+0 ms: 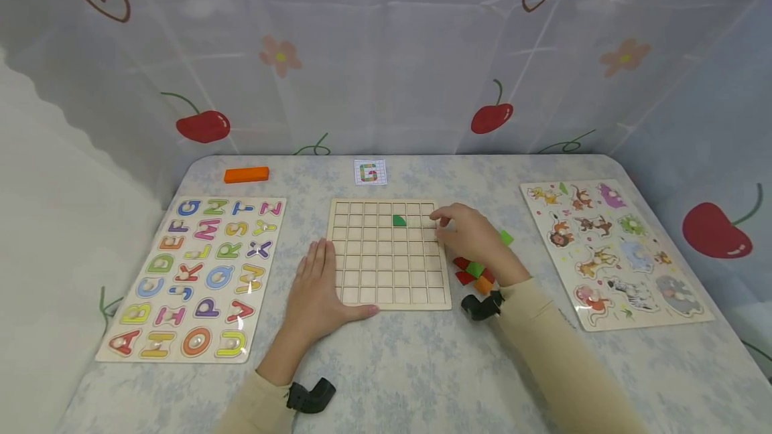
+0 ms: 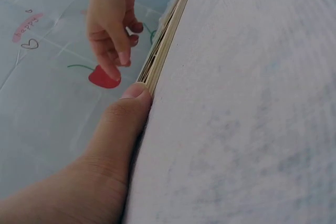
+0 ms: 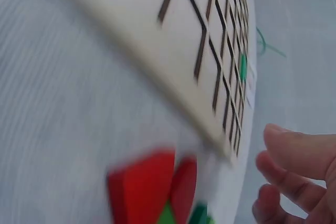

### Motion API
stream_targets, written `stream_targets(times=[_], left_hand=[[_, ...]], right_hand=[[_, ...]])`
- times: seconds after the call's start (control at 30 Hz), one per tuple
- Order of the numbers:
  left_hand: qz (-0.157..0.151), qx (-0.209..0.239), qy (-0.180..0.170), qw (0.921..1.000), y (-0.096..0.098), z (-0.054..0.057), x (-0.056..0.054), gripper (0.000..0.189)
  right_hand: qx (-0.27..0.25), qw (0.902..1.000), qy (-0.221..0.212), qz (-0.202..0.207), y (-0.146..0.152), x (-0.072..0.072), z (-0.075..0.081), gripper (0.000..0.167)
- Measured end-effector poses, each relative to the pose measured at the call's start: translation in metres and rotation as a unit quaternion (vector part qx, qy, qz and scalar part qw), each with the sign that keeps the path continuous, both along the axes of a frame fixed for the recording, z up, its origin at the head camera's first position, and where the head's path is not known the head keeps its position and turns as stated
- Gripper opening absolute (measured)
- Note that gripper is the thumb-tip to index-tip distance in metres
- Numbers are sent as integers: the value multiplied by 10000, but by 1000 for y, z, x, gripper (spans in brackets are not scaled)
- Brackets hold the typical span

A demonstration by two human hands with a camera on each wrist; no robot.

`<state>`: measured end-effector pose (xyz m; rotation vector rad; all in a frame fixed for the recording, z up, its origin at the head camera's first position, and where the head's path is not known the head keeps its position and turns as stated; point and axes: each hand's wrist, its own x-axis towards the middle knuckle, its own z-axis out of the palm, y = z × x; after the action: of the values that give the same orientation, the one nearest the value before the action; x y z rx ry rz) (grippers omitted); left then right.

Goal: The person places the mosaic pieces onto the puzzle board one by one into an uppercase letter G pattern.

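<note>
A wooden grid board (image 1: 386, 305) lies mid-table, with one green quarter-round piece (image 1: 399, 220) in a cell of an upper row. My left hand (image 1: 315, 293) rests at its lower left corner, fingers straight along the left edge and thumb (image 2: 137, 90) against the near edge. Over the board's right edge hovers my right hand (image 1: 472, 233). In the right wrist view its thumb (image 3: 299, 153) and fingers stand apart, bent, with nothing visible between them. Beside the board, partly under the right wrist, lie red, green and orange pieces (image 1: 475, 269).
A small card with a coloured block pattern (image 1: 370, 172) lies behind the board. To the left are an alphabet puzzle (image 1: 263, 286) and an orange block (image 1: 246, 175). An animal puzzle (image 1: 615, 273) is at the right. A patterned curtain (image 1: 386, 86) hangs behind the table.
</note>
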<state>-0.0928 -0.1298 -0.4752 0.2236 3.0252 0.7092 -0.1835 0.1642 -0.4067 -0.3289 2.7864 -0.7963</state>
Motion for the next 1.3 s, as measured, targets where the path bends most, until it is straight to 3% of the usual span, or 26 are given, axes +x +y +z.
stream_targets(times=[0.3,0.57,0.83,1.07,1.3], left_hand=[[-22,-9,19,10000,-2,-4,-1,149],[-51,13,20,10000,-2,-5,-1,149],[-37,7,26,10000,-2,-6,-2,149],[-52,-39,53,10000,-2,-7,-2,149],[-47,-23,88,9999,-1,-6,-2,149]], right_hand=[[405,9991,-99,120,69,18,2,34],[709,9970,-274,119,86,26,-3,29],[252,9991,-327,-94,91,26,-12,17],[-43,9994,-332,-130,95,24,-10,12],[-503,9983,-185,-223,86,11,-6,15]])
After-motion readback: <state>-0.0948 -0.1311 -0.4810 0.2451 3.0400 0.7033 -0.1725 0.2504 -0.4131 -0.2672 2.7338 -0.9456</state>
